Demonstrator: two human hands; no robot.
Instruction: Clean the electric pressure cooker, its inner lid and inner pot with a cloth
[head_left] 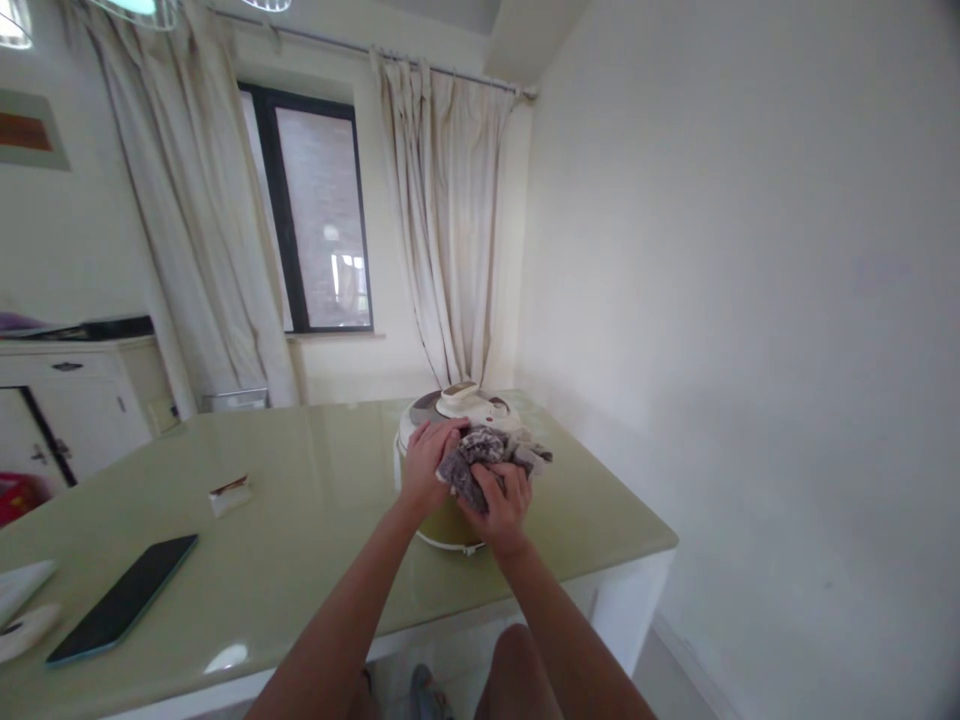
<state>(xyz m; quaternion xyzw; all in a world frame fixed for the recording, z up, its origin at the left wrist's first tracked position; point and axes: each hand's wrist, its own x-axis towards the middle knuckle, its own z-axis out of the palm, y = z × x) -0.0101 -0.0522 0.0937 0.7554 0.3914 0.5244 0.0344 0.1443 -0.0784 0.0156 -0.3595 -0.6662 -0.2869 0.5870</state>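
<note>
A round countertop appliance (420, 410) stands on the green table, with a white lid, a raised handle on top and a see-through lower bowl. My left hand (426, 468) lies on the lid's near left side, fingers stretched out beside the cloth. A crumpled grey-brown patterned cloth (484, 450) rests against the lid's front right. My right hand (505, 502) grips that cloth from the near side, fingers curled into it. Both hands and the cloth hide much of the appliance's front.
On the glossy green table (315, 540) lie a dark phone-like slab (124, 598), a small white packet (230, 494) and a white rounded object (30, 630). A wall (750, 350) rises at the right. Behind are curtains (454, 200), a window and a white cabinet (82, 390).
</note>
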